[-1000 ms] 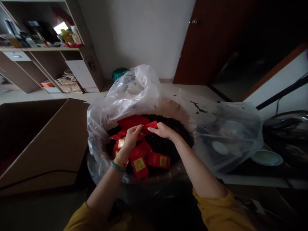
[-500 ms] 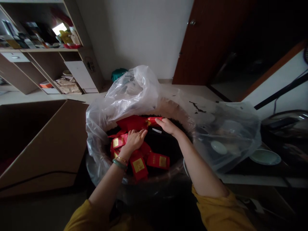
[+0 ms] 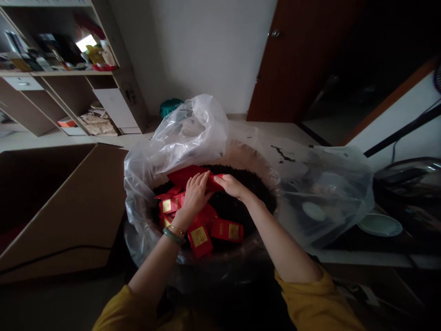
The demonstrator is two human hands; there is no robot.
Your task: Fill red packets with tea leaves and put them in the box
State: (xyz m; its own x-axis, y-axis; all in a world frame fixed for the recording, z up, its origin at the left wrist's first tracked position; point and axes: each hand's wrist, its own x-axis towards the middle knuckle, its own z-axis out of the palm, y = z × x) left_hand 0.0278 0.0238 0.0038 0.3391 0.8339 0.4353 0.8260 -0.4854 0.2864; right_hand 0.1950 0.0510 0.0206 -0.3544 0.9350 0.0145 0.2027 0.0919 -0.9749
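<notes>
A big clear plastic bag [image 3: 193, 133] lines a round tub holding dark loose tea leaves [image 3: 251, 184]. Several small red packets with gold labels [image 3: 227, 230] lie on the leaves. My left hand [image 3: 195, 193], with a green bangle on the wrist, and my right hand [image 3: 231, 185] meet over the tub. Both pinch one red packet [image 3: 212, 183] between them, the fingers closed on its two ends.
An open cardboard box [image 3: 69, 197] stands at the left. Shelves with clutter [image 3: 62, 50] are at the back left, a dark wooden door [image 3: 296, 59] at the back. At the right sit a pale plate [image 3: 379, 225] and a dark metal appliance [image 3: 409, 179].
Half a second ago my hands were apart, the right holding the packet farther back. They have come together again and both grip the packet.
</notes>
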